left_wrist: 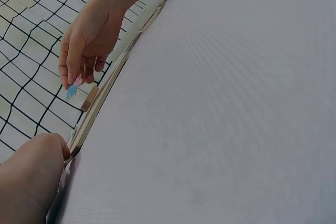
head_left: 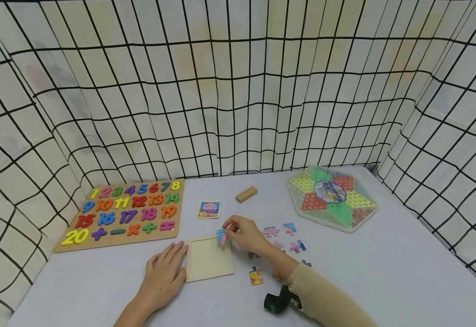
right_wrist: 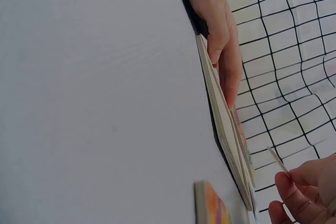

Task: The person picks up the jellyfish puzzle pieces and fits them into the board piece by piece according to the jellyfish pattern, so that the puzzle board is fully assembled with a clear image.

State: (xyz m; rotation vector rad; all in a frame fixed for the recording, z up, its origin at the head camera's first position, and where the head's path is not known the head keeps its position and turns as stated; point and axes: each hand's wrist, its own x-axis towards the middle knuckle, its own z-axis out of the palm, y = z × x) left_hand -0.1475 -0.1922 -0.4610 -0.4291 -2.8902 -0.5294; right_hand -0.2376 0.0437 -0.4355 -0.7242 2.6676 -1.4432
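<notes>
My right hand pinches a blue and pink jigsaw piece over the upper right corner of a square wooden puzzle tray. In the right wrist view the piece is seen edge-on between thumb and finger, above the tray. My left hand lies on the table with fingers extended, its fingertips and thumb at the tray's left edge. The tray's bare wood bottom shows. Several loose jigsaw pieces lie right of the tray, such as a yellow one and a pink and blue one.
Behind the tray are a small jellyfish picture card and a wooden block. A number board stands at the left, a hexagonal star-pattern game board at back right. Black-lined netting with pale backing encloses the table's back and sides.
</notes>
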